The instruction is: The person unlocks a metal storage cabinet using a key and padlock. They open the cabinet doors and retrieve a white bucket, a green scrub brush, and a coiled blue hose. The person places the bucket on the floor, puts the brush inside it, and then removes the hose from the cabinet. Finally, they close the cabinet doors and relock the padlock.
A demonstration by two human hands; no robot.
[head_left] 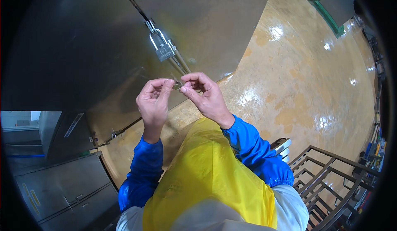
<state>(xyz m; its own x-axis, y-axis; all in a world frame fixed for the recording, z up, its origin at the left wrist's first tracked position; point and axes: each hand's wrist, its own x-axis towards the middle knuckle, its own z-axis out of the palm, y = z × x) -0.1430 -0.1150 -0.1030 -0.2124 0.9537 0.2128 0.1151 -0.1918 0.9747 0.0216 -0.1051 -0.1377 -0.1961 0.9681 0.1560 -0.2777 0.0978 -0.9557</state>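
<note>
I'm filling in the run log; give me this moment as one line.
left hand: pinching small metal key-like piece | right hand: pinching same piece | silver padlock: hanging on grey metal door, untouched

Lighting: bright, from overhead, source unseen. Glare: white hotspots scattered over glossy tan-orange resin floor (297, 86), strongest toward upper right. Large grey stainless-steel panel (82, 44): dull sheen, darkening toward left rim; soft shadow on it just beside the hands. Yellow plastic apron (211, 177): evenly lit, saturated. Distortion: strong fisheye, panel edges and dark metal railing (331, 177) bowed; black vignette round the frame. Focus: centre sharp, rim detail smeared and small.
</note>
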